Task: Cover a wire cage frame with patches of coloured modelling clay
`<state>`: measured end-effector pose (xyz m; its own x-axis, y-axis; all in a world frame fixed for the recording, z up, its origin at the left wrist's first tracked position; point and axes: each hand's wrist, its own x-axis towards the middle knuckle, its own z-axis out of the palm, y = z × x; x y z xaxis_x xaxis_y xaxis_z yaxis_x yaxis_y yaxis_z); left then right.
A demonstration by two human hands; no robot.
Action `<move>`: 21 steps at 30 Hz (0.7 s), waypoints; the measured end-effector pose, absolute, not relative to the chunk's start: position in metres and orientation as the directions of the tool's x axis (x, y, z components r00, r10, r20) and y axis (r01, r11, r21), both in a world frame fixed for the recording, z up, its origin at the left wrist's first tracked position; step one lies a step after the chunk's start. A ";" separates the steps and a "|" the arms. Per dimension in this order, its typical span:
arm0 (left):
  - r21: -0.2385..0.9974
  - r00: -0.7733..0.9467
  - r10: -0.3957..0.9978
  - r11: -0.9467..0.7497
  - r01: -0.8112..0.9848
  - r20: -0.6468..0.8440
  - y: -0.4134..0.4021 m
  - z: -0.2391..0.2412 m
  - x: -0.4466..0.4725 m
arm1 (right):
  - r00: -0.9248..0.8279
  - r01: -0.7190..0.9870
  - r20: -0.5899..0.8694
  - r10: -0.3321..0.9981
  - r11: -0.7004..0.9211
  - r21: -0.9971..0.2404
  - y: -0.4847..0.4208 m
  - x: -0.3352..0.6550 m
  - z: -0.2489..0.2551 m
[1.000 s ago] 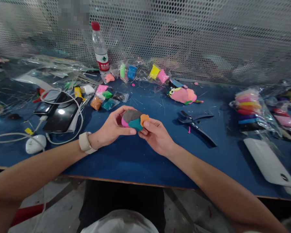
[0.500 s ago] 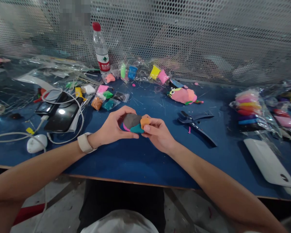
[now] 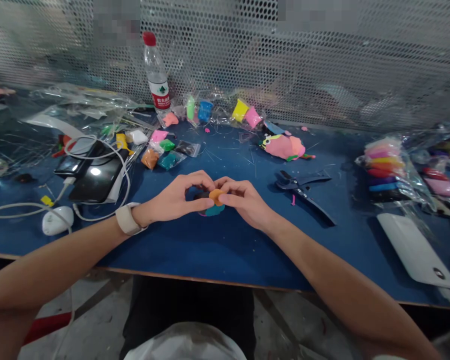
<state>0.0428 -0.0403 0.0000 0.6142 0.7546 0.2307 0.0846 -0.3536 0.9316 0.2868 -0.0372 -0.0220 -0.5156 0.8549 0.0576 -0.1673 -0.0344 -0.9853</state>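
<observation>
Between the fingertips of my left hand (image 3: 182, 197) and my right hand (image 3: 249, 202) is a flattened piece of orange modelling clay (image 3: 216, 196). Thumbs and fingers of both hands pinch it from either side. Just below and behind it, a clay figure in teal, dark grey and some magenta (image 3: 213, 210) rests on the blue table (image 3: 195, 250). My left fingers and thumb cover much of the figure, so its full shape is hidden.
Pliers-like cutters (image 3: 303, 195) lie right of my hands, with a pink clay fish (image 3: 284, 147) behind them. A white power bank (image 3: 416, 250) is far right. Cabled phones (image 3: 97, 175), small clay packets (image 3: 168, 160) and a water bottle (image 3: 159, 90) are on the left.
My left hand has let go of the grey and teal clay figure, which now sits lower on the table. Its fingertips have moved right onto the orange clay, joining my right hand.
</observation>
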 end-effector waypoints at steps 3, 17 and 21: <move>0.961 0.671 0.733 -0.254 0.114 0.114 -0.039 0.003 0.041 | -0.584 -0.108 0.047 0.810 -0.021 -0.994 -0.034 0.293 -0.020; 0.924 0.652 0.735 -0.358 0.137 0.188 -0.044 0.006 0.042 | -0.712 -0.135 0.125 0.691 0.039 -0.990 -0.021 0.303 -0.027; 0.975 0.451 0.869 -0.141 -0.171 0.205 -0.038 -0.009 0.049 | -0.603 -0.220 0.093 0.792 -0.054 -0.974 -0.026 0.297 -0.027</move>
